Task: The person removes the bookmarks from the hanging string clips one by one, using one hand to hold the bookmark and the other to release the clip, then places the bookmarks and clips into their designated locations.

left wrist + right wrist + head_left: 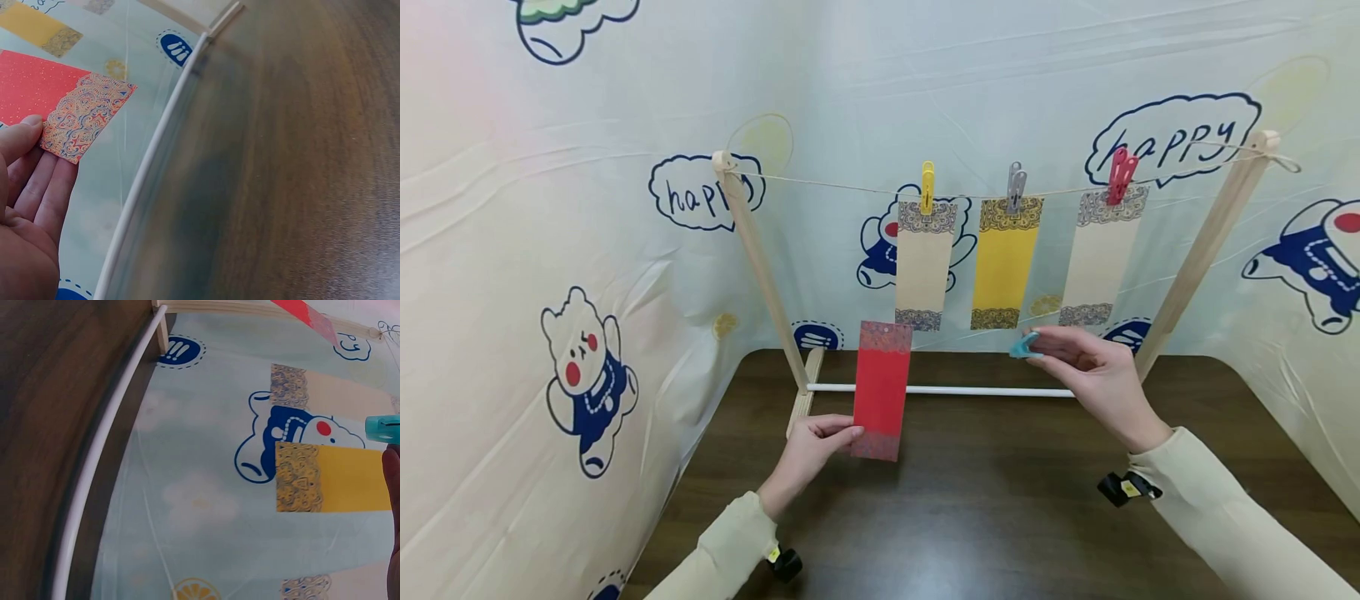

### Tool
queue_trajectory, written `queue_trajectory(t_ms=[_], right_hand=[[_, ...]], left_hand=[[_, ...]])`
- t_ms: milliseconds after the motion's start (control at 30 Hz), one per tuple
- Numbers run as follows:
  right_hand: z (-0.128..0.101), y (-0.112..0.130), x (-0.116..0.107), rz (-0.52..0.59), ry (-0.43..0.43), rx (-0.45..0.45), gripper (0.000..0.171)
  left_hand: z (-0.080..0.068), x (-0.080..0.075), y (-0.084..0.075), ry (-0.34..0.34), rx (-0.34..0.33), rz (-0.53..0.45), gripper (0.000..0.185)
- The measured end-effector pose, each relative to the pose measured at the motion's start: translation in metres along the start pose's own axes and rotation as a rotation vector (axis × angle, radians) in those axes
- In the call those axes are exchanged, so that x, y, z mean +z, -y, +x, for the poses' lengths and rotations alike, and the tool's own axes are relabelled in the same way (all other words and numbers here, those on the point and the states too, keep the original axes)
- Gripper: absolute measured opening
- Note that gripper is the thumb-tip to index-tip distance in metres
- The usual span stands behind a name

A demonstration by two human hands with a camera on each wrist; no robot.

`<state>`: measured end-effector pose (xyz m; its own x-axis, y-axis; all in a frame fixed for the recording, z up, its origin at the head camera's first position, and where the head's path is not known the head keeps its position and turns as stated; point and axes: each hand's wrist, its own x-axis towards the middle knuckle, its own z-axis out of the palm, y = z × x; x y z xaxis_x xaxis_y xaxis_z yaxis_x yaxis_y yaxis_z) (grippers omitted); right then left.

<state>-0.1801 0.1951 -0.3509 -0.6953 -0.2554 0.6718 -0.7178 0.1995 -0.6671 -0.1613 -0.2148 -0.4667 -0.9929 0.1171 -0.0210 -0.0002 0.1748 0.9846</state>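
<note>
My left hand [815, 447] pinches the lower end of a red paper strip [881, 389] with patterned ends, holding it upright above the dark table; the left wrist view shows thumb and fingers [28, 164] on its patterned end [80, 117]. My right hand [1086, 360] holds a blue clothespin [1023, 344] in its fingertips, in front of the hanging strips; the right wrist view catches the pin's tip [382, 428]. On the string [835, 184] hang a beige strip [924, 263] under a yellow pin [928, 187], a yellow strip [1003, 262] under a grey pin [1016, 187], and a beige strip [1100, 259] under a red pin [1121, 176].
The string runs between two slanted wooden posts [761, 268] [1208, 242], joined low down by a white rod [940, 389]. A cartoon-printed cloth [550, 250] walls in the dark wooden table [985, 508] on three sides. The string's left stretch hangs bare.
</note>
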Motion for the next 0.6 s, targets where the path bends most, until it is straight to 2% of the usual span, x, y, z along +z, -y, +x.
queue_trajectory(t_ms=[267, 600], right_hand=[[-0.015, -0.007, -0.003, 0.026, 0.002, 0.086, 0.044], [-0.033, -0.02, -0.009, -0.06, -0.026, 0.113, 0.043]], left_hand=[[-0.006, 0.0, 0.007, 0.048, -0.015, -0.018, 0.031], [-0.01, -0.001, 0.016, 0.065, 0.015, -0.032, 0.03]])
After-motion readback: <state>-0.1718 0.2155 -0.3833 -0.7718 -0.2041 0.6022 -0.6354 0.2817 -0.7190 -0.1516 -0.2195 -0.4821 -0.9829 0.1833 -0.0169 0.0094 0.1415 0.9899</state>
